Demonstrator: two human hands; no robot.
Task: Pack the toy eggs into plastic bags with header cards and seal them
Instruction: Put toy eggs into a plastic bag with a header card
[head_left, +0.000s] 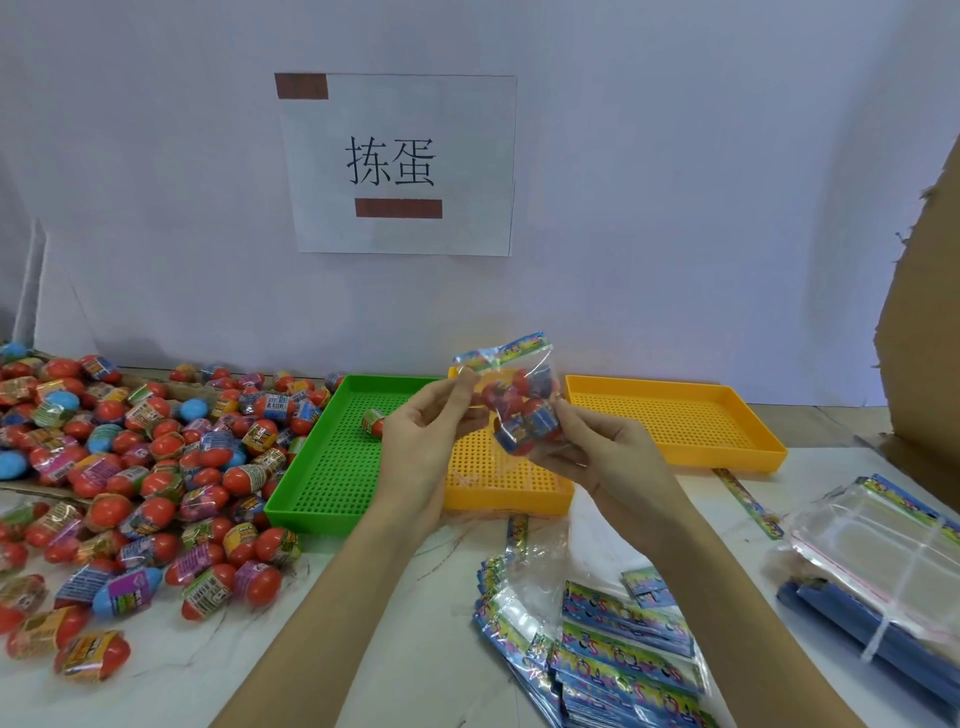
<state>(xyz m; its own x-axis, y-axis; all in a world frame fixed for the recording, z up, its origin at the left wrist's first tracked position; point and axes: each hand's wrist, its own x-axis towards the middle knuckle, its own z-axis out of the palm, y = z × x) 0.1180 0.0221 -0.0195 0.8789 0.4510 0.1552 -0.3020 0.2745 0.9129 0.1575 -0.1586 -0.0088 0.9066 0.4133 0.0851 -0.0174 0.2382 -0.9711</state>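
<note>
Heap of loose eggs spread at nine o'clock on the table; green tray centre, with one egg inside. Stack of cards at five o'clock. Held up at centre: bag already filled with eggs, header flap on top. Left hand pinching the bag's upper left corner; right hand curled round its lower side. Likely the sealing step: folding the flap down and pressing it shut next. Egg count inside hard to make out; flap adhesive not visible.
</note>
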